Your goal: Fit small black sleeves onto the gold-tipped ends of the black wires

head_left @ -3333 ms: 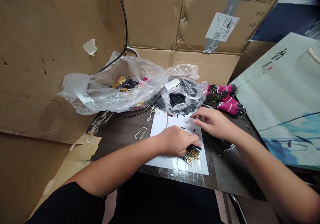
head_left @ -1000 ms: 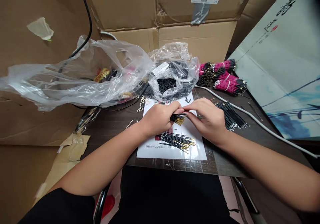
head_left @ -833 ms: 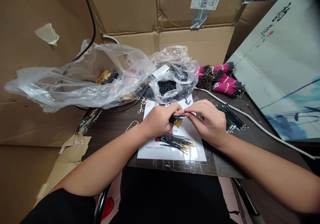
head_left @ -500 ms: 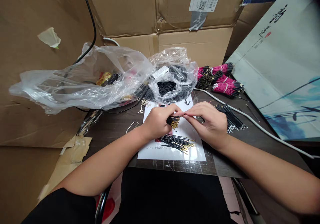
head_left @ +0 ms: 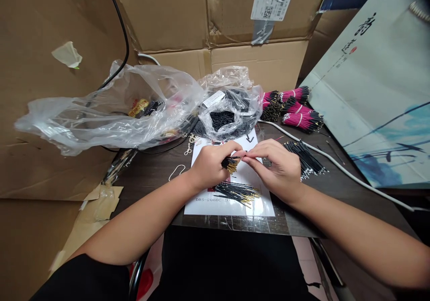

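My left hand (head_left: 212, 164) is wrapped round a bundle of black wires (head_left: 231, 164) whose gold tips point toward me. Its thumb and forefinger meet the pinched fingertips of my right hand (head_left: 277, 166), just above a white printed sheet (head_left: 196, 208). What the right fingertips pinch is too small and covered to make out clearly. Below the hands, a loose spread of black wires with gold ends (head_left: 238, 192) lies on the sheet. To the right of my right hand rests another pile of black wires with silvery ends (head_left: 307, 157).
Bundles of pink and black wires (head_left: 300, 119), tied with white bands, lie at the back right. A clear bag of black wires (head_left: 223, 119) stands behind the sheet, beside a large crumpled plastic bag (head_left: 110, 122). A white cable (head_left: 352, 171) crosses the dark table. Cardboard (head_left: 174, 14) walls the back.
Both hands stay together, with the right fingertips slightly nearer the left hand. The whole view has shifted a little; the wires on the sheet look unmoved.
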A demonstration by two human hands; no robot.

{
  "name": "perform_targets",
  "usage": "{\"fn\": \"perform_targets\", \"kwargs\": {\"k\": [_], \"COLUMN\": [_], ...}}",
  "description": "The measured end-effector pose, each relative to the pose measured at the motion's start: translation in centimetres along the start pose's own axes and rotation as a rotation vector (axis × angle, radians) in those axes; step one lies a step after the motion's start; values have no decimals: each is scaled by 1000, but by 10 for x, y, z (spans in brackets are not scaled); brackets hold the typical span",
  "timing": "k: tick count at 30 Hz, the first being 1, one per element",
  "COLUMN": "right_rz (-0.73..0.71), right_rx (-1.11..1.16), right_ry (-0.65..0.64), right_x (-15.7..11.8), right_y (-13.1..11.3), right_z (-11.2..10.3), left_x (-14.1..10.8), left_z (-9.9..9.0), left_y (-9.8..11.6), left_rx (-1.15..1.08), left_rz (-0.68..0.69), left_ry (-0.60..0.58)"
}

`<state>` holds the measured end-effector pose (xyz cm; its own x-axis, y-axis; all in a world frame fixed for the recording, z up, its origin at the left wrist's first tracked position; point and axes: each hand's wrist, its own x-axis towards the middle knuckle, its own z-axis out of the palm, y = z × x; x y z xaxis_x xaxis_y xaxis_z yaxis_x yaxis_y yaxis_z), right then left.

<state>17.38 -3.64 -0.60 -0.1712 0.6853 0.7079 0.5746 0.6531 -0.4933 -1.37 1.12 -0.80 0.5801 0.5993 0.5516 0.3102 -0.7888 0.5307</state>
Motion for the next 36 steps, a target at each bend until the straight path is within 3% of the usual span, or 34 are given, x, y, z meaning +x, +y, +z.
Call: {"fn": "perform_targets", "kwargs": {"k": [10, 17, 26, 31, 36], "right_rz": [60, 186, 122, 98, 111], "right_rx": [140, 174, 67, 111, 231], "right_ry": [19, 56, 48, 92, 95], "right_x": [1, -1, -2, 4, 11], "right_y": [1, 0, -5, 0, 1], "right_z": [2, 1, 4, -6, -17], "left_x": [1, 3, 3, 8, 11], "left_z": [2, 2, 5, 3, -1], "left_y": [4, 7, 8, 7, 9], "left_rx": [-147, -241, -240, -381, -673], "left_rz": [-69, -107, -189, -301, -420], "left_ry": [86, 94, 94, -63, -455]}}
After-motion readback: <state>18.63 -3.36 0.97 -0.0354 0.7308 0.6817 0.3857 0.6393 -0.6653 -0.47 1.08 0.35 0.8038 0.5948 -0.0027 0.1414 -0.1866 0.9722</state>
